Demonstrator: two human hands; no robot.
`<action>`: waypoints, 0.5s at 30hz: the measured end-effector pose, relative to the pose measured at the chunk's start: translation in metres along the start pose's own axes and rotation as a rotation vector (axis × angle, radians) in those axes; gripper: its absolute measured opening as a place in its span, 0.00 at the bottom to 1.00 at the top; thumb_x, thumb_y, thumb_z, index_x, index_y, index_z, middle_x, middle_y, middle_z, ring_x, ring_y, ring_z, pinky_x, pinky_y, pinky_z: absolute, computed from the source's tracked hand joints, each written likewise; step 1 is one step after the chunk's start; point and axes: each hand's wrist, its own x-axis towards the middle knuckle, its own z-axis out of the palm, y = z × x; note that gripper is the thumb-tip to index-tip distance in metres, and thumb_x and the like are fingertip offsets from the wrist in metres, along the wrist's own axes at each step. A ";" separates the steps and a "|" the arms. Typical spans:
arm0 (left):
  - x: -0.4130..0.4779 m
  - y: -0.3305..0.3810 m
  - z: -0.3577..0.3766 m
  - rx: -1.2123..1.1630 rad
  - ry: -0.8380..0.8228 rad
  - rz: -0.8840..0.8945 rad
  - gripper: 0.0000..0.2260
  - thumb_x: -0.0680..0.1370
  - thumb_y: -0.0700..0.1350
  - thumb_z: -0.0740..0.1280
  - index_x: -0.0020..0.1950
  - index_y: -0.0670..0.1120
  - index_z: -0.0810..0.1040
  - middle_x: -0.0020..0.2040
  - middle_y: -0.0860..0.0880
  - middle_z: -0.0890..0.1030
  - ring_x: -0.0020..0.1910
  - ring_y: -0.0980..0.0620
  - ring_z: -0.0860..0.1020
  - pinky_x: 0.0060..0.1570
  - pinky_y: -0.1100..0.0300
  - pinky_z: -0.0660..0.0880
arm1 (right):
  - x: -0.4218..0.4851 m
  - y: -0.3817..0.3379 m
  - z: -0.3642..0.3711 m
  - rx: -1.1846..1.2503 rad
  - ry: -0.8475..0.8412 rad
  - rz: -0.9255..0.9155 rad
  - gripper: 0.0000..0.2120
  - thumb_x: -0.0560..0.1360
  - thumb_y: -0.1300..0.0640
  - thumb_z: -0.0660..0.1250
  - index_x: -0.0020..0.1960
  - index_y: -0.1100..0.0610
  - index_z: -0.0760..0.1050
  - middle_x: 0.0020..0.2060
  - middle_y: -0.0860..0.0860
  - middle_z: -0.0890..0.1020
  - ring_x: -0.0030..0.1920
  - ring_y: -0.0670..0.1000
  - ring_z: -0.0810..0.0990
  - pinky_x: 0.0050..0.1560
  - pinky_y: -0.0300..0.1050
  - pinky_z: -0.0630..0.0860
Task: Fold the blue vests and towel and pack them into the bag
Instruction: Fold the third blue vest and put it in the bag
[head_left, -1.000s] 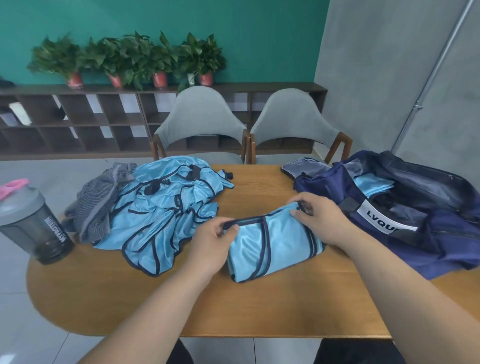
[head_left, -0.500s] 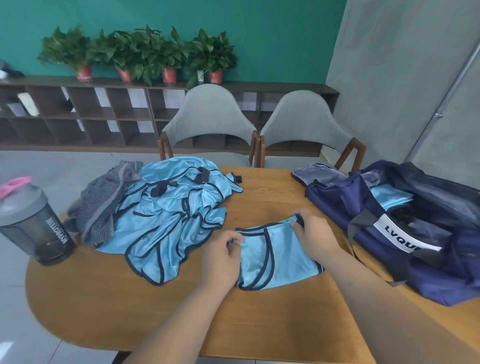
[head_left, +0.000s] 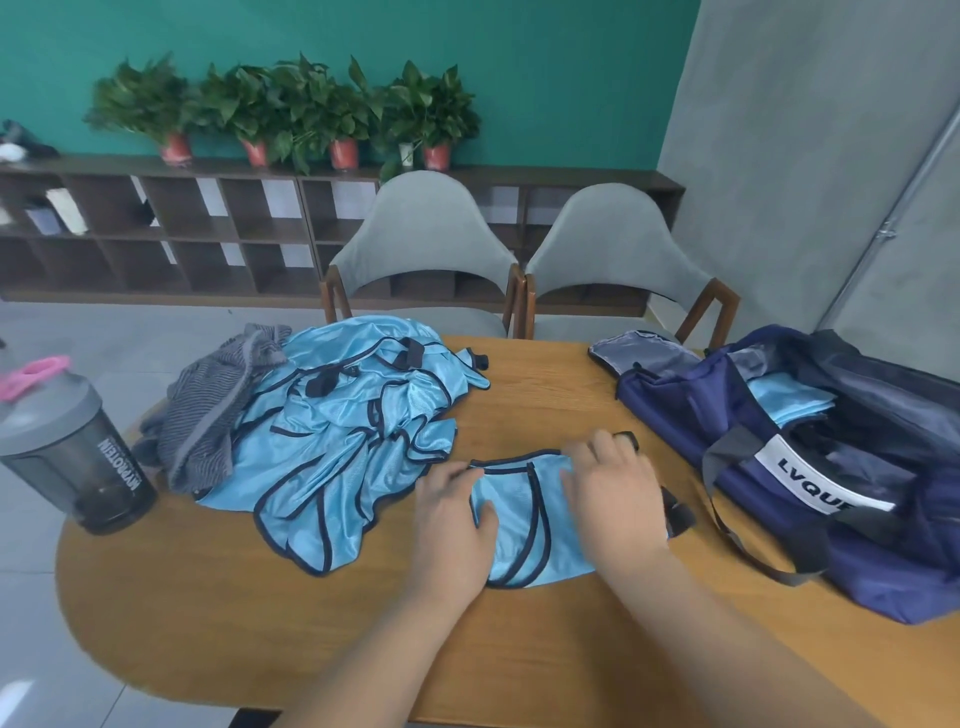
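Observation:
A folded light-blue vest with dark trim (head_left: 524, 519) lies on the wooden table (head_left: 208, 597) in front of me. My left hand (head_left: 452, 519) rests flat on its left edge, thumb on the cloth. On its right half lies my right hand (head_left: 613, 493), fingers spread and pressing down. A loose heap of blue vests (head_left: 353, 431) sits to the left, with a grey striped towel (head_left: 208, 410) bunched against its far left side. The open navy bag (head_left: 675, 405) stands at the right, and folded blue cloth (head_left: 789, 400) shows inside it.
A grey shaker bottle with a pink loop (head_left: 72, 452) stands at the table's left edge. Two grey chairs (head_left: 421, 249) are pushed in at the far side. The bag's grey strap (head_left: 753, 551) trails onto the table near my right wrist.
The vest has been folded narrower. Both hands have moved closer together and gone from pinching its far corners to lying flat on it.

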 end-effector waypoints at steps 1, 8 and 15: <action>0.001 -0.001 0.002 0.034 0.010 0.005 0.20 0.81 0.43 0.70 0.73 0.45 0.79 0.70 0.53 0.74 0.71 0.53 0.68 0.72 0.61 0.63 | -0.010 -0.005 0.006 0.058 -0.037 0.019 0.12 0.77 0.51 0.72 0.57 0.55 0.82 0.52 0.52 0.77 0.52 0.57 0.75 0.48 0.52 0.74; 0.003 -0.001 0.003 0.105 -0.041 0.009 0.20 0.81 0.54 0.70 0.72 0.52 0.79 0.72 0.55 0.73 0.73 0.53 0.68 0.76 0.53 0.63 | -0.011 0.020 0.023 0.134 -0.271 -0.054 0.26 0.85 0.42 0.50 0.77 0.51 0.71 0.72 0.49 0.73 0.71 0.54 0.71 0.71 0.53 0.70; -0.003 0.002 -0.003 0.037 -0.026 0.146 0.19 0.81 0.57 0.68 0.72 0.57 0.77 0.72 0.61 0.69 0.73 0.59 0.64 0.74 0.58 0.59 | -0.015 0.035 0.014 0.254 -0.196 -0.055 0.19 0.84 0.56 0.64 0.74 0.52 0.75 0.74 0.49 0.74 0.76 0.55 0.70 0.76 0.52 0.67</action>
